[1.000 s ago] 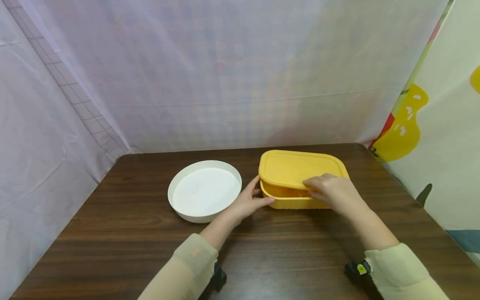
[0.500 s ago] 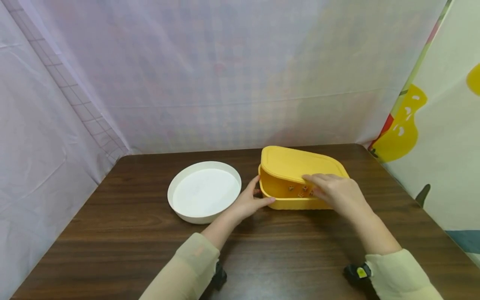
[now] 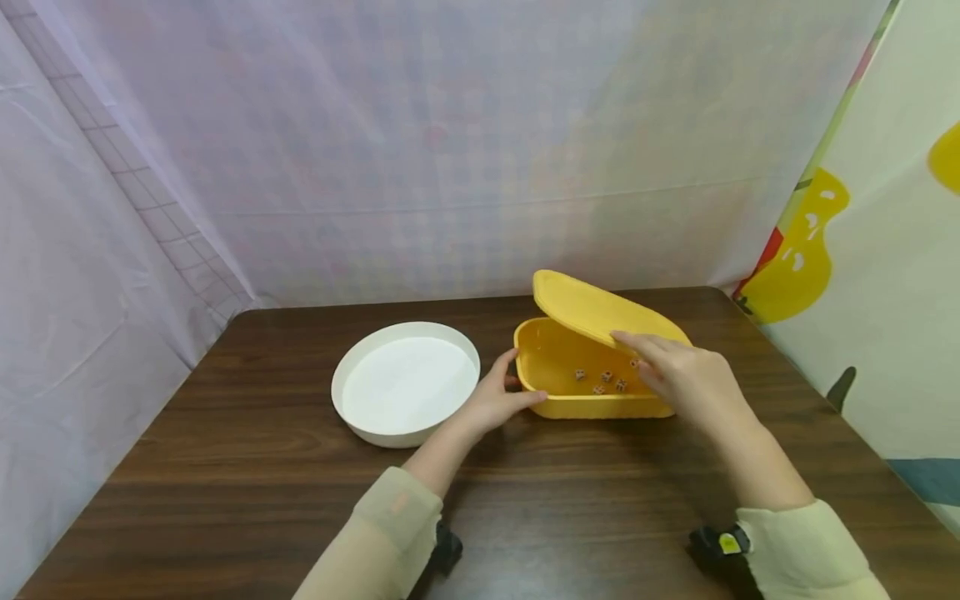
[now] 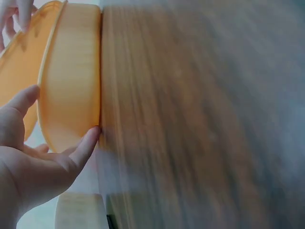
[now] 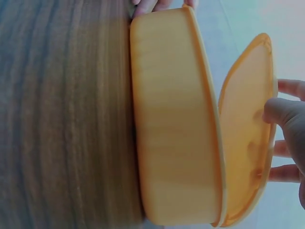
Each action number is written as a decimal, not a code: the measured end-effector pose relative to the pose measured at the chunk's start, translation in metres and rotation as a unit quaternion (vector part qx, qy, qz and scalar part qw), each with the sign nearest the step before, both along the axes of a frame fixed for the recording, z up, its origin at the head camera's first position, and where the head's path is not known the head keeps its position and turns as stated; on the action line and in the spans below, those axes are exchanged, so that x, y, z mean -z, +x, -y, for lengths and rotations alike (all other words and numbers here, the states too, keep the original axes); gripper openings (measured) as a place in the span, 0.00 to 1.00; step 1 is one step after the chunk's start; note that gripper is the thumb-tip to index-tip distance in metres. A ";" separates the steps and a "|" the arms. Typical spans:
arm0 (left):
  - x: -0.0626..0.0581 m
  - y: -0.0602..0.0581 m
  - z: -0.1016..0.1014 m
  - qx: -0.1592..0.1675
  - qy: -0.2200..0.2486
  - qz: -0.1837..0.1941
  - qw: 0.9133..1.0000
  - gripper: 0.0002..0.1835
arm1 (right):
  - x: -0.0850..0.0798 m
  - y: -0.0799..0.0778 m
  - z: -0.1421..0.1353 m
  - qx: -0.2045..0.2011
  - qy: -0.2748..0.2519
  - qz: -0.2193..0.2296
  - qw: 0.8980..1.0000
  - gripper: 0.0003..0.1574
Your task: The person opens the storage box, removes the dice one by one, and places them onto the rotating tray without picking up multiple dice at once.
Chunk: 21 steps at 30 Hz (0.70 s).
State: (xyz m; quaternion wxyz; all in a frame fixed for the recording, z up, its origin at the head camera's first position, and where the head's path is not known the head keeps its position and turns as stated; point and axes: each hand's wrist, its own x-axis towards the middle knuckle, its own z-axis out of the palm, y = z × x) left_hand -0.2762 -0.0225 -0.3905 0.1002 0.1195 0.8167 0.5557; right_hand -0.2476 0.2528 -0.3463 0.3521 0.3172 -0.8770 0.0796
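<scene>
A yellow rectangular storage box [image 3: 600, 407] stands on the table, its matching lid [image 3: 600, 312] tilted up on the left side and low at the right end. Several small dice [image 3: 607, 377] lie on the box floor. My left hand [image 3: 491, 404] holds the box's left end, thumb at the front rim; the left wrist view has one finger low by the box base. With my right hand [image 3: 686, 375] I pinch the lid's front edge. In the right wrist view the thumb is on the lid's underside [image 5: 248, 129] and the fingers are behind its outer face.
Left of the box sits a round white shallow dish [image 3: 397, 435], close to my left hand. The dark wooden table [image 3: 570, 500] ends at a pale hanging cloth [image 3: 420, 167] behind. A patterned cloth [image 3: 885, 333] hangs at the right.
The lid's left side has risen and tipped toward the right, uncovering the dice inside. My right hand has kept its hold on the lid; my left hand has stayed on the box.
</scene>
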 end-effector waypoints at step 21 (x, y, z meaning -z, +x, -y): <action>0.003 -0.001 -0.004 -0.024 0.080 0.044 0.996 0.46 | -0.011 0.003 -0.015 0.049 -0.054 0.025 0.997 0.44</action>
